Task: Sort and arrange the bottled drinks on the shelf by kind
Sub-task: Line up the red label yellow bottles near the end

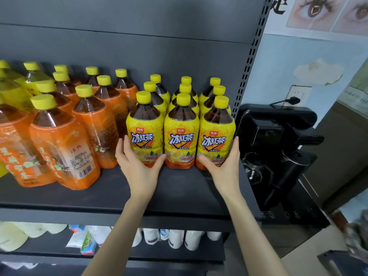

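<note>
Step in hand, by judgement: squaring up the yellow-label tea bottles (181,134), a block between both hands at the shelf's (179,188) right end. Left hand (137,162) open, cupping the leftmost front bottle; right hand (223,162) open, cupping the rightmost. Next: press inward evenly, keeping bottles upright. Orange-label bottles (65,144) stand left of the left hand.

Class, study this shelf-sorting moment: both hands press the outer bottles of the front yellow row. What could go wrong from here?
1. The left hand and right hand touch only the outer yellow-labelled plastic tea bottles; the middle one could lag or tip if pushed.
2. The leaning orange-labelled plastic tea bottles beside them might topple if bumped.
3. The right column stands near the dark metal shelf end; it may slip off.
</note>
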